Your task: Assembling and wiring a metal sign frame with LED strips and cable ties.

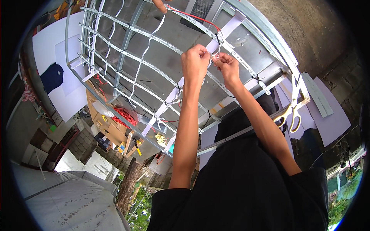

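Observation:
My left hand [195, 64] and my right hand [228, 69] are close together over a metal frame [300, 84] crossed by LED strips. Each is closed in a pinch on a thin white wire [210, 62] that runs between the fingertips. Just beyond my fingers, a black cable tie [219, 37] sits where an LED strip [239, 58] crosses a flat pale bar [233, 24]. A red wire [194, 16] reaches that crossing from the far side. The tips of the wire are hidden by my fingers.
Scissors [290, 111] with pale handles hang on the frame's right edge. Another person's hand [160, 5] touches the far strip. A loose white wire [143, 57] lies across the strips. Coiled red wire [124, 117] and several tools lie beyond the frame at left.

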### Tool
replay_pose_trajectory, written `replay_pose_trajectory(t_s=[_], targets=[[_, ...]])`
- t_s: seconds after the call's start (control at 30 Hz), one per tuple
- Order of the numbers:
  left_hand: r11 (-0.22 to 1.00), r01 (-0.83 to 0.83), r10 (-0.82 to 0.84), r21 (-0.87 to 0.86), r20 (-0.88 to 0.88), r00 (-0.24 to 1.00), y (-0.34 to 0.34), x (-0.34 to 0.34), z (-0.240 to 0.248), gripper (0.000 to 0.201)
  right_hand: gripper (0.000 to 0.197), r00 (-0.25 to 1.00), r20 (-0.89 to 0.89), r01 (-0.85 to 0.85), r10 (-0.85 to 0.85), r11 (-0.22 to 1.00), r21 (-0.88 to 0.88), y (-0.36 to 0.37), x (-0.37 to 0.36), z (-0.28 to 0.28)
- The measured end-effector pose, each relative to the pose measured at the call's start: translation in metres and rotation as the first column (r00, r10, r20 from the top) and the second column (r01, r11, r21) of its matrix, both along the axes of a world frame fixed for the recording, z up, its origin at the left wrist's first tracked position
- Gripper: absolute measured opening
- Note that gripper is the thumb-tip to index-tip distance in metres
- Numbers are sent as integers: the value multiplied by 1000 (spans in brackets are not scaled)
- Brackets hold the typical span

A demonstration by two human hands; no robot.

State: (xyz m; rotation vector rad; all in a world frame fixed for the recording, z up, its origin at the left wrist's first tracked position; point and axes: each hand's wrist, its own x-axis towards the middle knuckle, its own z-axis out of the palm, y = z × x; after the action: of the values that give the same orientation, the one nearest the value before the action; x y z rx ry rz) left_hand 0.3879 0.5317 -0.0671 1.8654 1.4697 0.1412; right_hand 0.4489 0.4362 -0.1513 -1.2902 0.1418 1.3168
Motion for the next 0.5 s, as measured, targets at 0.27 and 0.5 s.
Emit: replay_pose_trajectory(t_s=[0.27,0.5], targets=[[962,-19,-1,272,71,997,-52,-10,-21,15,11,1000,-23,20,-19,999,40,1,1,2],[929,-73,20,363,147,989,-62,-12,-28,19,11,1000,-15,2,-2,1000,22,0,4,3]])
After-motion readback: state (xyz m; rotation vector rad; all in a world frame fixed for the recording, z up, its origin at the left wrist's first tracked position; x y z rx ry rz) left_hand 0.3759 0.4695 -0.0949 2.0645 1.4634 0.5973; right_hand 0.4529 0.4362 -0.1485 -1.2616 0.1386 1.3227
